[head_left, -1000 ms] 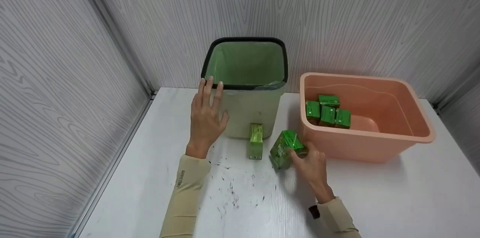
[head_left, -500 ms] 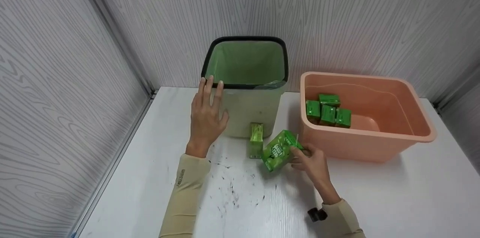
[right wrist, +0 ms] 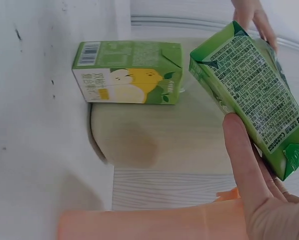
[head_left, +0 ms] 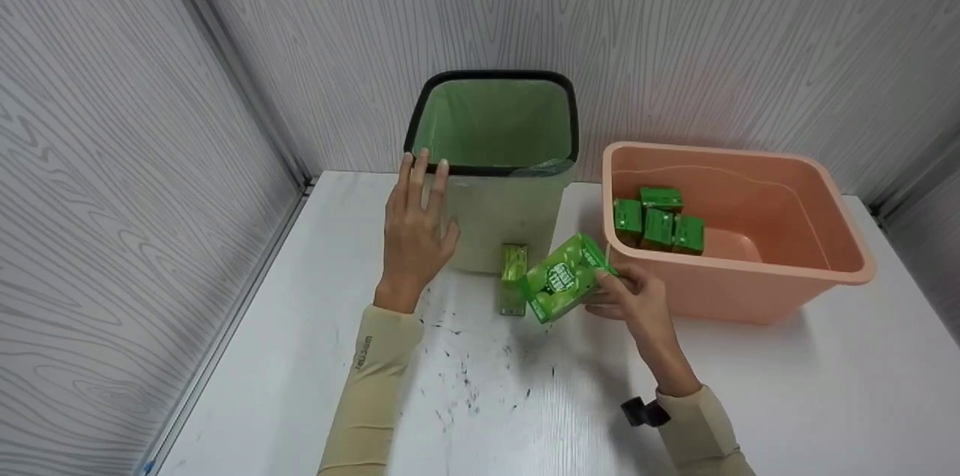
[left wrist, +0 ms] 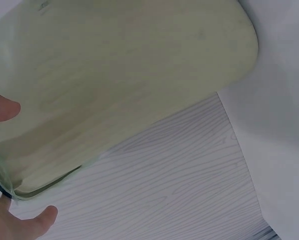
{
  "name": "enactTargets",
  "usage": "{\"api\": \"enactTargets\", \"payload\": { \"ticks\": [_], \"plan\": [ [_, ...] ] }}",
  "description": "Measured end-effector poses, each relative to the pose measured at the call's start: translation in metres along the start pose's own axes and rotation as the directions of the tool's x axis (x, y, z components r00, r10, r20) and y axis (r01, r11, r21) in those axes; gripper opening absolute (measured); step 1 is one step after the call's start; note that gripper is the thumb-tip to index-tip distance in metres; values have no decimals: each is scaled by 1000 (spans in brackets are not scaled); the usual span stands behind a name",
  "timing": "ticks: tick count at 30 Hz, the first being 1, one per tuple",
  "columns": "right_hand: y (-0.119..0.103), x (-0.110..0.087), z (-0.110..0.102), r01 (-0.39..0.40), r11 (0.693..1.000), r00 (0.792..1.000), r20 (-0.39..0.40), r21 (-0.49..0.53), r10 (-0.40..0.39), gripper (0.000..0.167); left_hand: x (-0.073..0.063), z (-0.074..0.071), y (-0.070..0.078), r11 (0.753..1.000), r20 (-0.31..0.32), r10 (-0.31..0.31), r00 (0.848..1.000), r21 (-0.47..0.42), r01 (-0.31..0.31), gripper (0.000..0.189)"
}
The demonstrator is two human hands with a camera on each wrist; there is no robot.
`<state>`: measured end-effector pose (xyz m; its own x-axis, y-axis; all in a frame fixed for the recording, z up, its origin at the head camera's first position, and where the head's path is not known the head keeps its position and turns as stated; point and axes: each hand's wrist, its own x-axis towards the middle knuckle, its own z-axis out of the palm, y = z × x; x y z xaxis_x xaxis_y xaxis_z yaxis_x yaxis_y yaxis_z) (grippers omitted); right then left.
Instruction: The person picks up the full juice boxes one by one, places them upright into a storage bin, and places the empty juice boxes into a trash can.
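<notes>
My right hand (head_left: pixel 634 299) pinches a green juice box (head_left: pixel 564 277) by one end, tilted and raised above the table; its text panel shows in the right wrist view. A second juice box (head_left: pixel 514 303) stands against the front of the bin, partly covered by the held one; in the right wrist view this juice box (right wrist: pixel 129 72) shows a lemon picture. With fingers spread, my left hand (head_left: pixel 415 239) rests on the near left of the black rim of the pale green bin (head_left: pixel 495 213). Loose plastic lining folds over that rim.
An orange-pink tub (head_left: pixel 735 288) stands to the right of the bin, with several green juice boxes (head_left: pixel 658 228) in its left end. Patterned panels (head_left: pixel 510 3) enclose the white table (head_left: pixel 300 356) at the back and sides. Dark specks mark the tabletop.
The juice box in my right hand has come up off the table and tipped over, its printed front now facing up. My left hand stays on the bin.
</notes>
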<state>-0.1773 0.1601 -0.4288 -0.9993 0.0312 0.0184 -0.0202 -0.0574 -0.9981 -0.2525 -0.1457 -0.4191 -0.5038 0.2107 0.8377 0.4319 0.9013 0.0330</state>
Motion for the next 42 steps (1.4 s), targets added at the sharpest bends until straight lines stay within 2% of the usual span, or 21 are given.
{"api": "enactTargets", "payload": {
  "ticks": [6,17,25,32,42],
  "plan": [
    [-11,3,-1,-22,999,1000,11,45,21,29,1,0,-1,1000,-16,13,1000,2,-13,69],
    [-37,8,-3,10,988,1000,26,152,-14,23,1,-2,0,999,25,-2,1000,43,1,68],
    [-53,13,-2,56,961,995,68,269,-77,18,2,-3,2,999,34,1,999,53,-3,66],
    [-67,24,-1,120,927,976,129,356,-176,21,3,-2,1,999,31,-4,1000,41,2,67],
    [-86,43,11,123,890,970,137,439,-201,28,2,-4,4,997,62,-18,998,82,13,70]
  ]
}}
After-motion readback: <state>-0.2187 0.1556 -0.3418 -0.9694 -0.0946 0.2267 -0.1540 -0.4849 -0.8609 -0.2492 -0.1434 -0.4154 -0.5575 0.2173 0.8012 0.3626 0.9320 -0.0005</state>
